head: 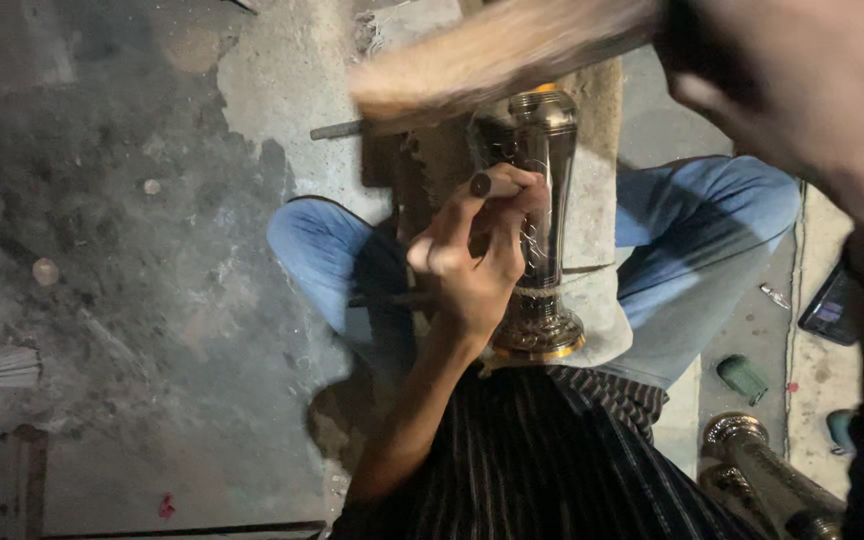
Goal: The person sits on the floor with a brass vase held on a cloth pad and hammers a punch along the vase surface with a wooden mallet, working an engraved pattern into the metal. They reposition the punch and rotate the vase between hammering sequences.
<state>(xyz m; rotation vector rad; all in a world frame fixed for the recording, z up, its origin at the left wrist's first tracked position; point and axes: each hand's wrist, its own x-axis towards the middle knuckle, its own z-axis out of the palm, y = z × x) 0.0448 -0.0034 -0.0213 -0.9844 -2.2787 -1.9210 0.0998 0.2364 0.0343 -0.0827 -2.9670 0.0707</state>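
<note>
Head view shows the left hand [472,265] pinching a short dark punch [487,184] against the dark engraved metal vase [542,220] lying across the lap, likely heavy, rigid, slippery, while the blurred right hand [782,80] grips a wooden mallet [497,50].

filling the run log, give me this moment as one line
left hand: pinches chisel against metal vase | right hand: raised, swinging wooden mallet, blurred | spare vases: lower right floor

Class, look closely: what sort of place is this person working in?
Probably a floor-level metal-engraving workshop: the left hand holds a punch against a dark metal vase, the concrete floor is stained, more vases nearby.
</note>
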